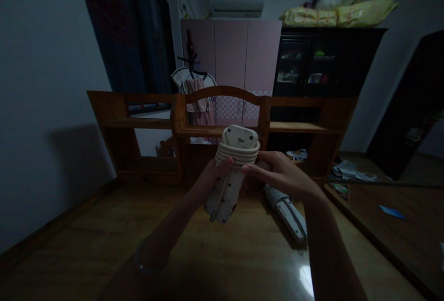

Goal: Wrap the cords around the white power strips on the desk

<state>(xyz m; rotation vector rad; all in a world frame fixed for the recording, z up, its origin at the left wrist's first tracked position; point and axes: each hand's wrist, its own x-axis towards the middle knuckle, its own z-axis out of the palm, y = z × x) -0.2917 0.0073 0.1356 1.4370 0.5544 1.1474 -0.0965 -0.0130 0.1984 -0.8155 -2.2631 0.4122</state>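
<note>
A white power strip is held up in front of me, tilted, its back side with screw holes facing me. Its white cord is wound in several turns around the upper part. My left hand grips the strip's left side, thumb on the coil's lower edge. On the other side my right hand holds the strip at the coil, with its thumb against the lower turns. A second white power strip, also wrapped in its cord, lies on the wooden tabletop, to the right and partly behind my right forearm.
A wooden shelf unit with compartments stands along the tabletop's far edge. Beyond it are a pink wardrobe, a dark cabinet and a rack with hanging clothes. A blue packet lies on the lower brown surface at right.
</note>
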